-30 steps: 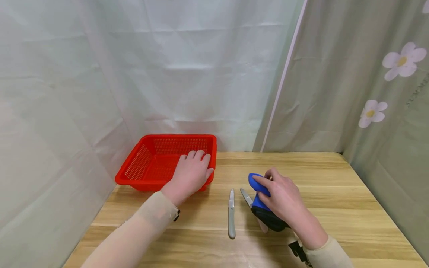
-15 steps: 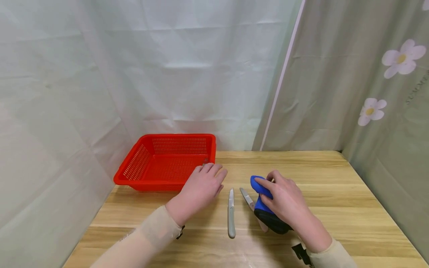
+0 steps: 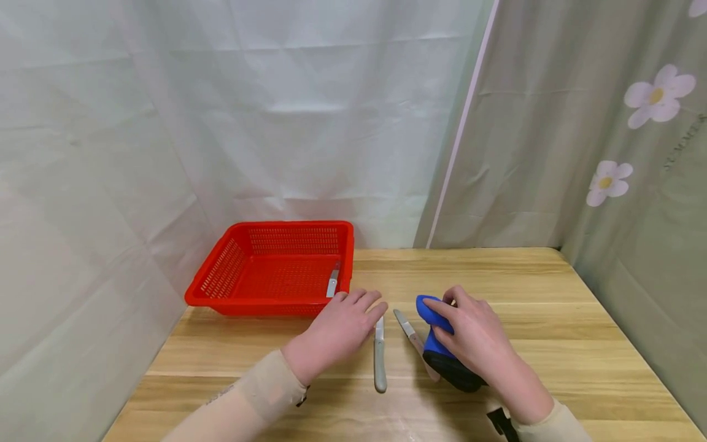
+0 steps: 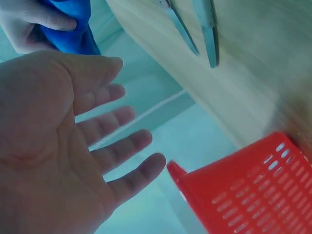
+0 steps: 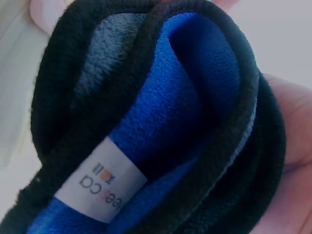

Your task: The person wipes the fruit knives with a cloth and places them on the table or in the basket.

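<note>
My right hand (image 3: 472, 322) grips a folded blue cloth (image 3: 439, 328) with black edging. A white label (image 5: 101, 180) on the cloth shows in the right wrist view. My left hand (image 3: 342, 328) hovers with fingers extended, holding nothing. It is just left of a grey-handled knife (image 3: 380, 365) and hides part of its blade tip. A second knife (image 3: 410, 334), with a pale pinkish handle, lies slanted beside the cloth, which covers part of it from view. Another knife (image 3: 332, 285) rests inside the red basket (image 3: 265, 304) by its right wall.
The red basket stands at the back left of the wooden table (image 3: 497, 276). Pale curtains (image 3: 331, 123) hang behind and at the sides of the table.
My left hand has moved out of the basket, right and nearer, to beside the grey-handled knife. The knife in the basket has come into view. My right hand has shifted slightly with the cloth.
</note>
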`<state>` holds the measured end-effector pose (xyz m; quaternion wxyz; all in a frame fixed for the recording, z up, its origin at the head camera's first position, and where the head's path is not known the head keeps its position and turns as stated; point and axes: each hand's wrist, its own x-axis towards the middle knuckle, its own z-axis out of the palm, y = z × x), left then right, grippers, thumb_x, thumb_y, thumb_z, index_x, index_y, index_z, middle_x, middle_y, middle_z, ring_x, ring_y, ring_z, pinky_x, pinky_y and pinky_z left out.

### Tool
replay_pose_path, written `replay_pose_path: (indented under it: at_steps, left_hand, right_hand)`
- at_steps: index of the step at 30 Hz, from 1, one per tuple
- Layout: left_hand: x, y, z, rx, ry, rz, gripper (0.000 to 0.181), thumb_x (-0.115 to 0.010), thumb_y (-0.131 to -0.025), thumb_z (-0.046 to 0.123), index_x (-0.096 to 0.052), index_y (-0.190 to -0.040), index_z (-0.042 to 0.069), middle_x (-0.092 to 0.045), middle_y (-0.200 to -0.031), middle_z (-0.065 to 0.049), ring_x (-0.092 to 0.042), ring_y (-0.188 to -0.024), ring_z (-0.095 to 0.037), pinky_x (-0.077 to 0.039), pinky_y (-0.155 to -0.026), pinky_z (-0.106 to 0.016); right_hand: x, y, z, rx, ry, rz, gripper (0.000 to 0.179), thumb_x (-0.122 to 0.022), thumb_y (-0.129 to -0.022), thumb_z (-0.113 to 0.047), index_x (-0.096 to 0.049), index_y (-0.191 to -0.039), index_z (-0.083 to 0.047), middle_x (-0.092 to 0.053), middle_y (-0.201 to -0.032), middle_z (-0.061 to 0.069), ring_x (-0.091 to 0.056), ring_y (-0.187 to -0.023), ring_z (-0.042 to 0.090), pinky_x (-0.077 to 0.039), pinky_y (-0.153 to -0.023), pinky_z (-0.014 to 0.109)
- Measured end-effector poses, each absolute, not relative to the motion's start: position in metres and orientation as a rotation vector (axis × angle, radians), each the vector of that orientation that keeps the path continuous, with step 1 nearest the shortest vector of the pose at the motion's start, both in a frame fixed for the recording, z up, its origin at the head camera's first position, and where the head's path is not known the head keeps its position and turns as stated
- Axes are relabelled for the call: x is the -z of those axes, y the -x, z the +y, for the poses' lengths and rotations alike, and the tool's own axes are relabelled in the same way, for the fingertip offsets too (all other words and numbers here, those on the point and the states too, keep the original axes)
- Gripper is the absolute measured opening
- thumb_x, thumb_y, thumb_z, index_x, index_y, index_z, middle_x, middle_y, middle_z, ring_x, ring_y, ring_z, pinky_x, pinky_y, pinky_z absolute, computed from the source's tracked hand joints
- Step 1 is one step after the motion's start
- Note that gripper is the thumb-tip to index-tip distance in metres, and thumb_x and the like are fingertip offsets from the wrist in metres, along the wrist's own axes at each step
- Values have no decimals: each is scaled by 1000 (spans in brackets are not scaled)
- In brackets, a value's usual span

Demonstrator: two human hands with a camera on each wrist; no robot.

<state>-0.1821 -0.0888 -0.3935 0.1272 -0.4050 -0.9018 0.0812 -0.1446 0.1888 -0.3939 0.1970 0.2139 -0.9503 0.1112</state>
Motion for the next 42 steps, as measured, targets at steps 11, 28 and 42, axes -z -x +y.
replay_pose_path:
  at_steps: [11, 28, 42]
  left_hand:
    - [407, 186, -84, -183, 1289, -2761, 48, -68, -110, 14, -59, -157, 19, -55, -163, -7, -56, -145, -32, -49, -116, -52]
    - [423, 205, -77, -179, 1326, -2869, 45, -75, -106, 13, -68, -149, 22, -61, -157, -2, -56, -143, -26, -53, -112, -50]
    - [432, 209, -71, -264, 1343, -2845, 26, -80, -103, 16, -79, -128, 23, -72, -131, 3, -63, -126, -20, -53, -106, -40]
  right_hand:
    - [399, 139, 193, -301, -591, -2691, 50, -95, -87, -18, -80, -135, -17, -64, -113, 9, -66, -85, 23, -58, -81, 53]
    - [405, 136, 197, -290, -556, -2759, 50, -95, -89, -20, -80, -137, -19, -63, -114, 8, -68, -86, 23, -58, -85, 54]
    - [411, 135, 200, -282, -540, -2775, 49, -95, -88, -20, -80, -135, -21, -64, -114, 6, -66, -83, 19, -56, -82, 50]
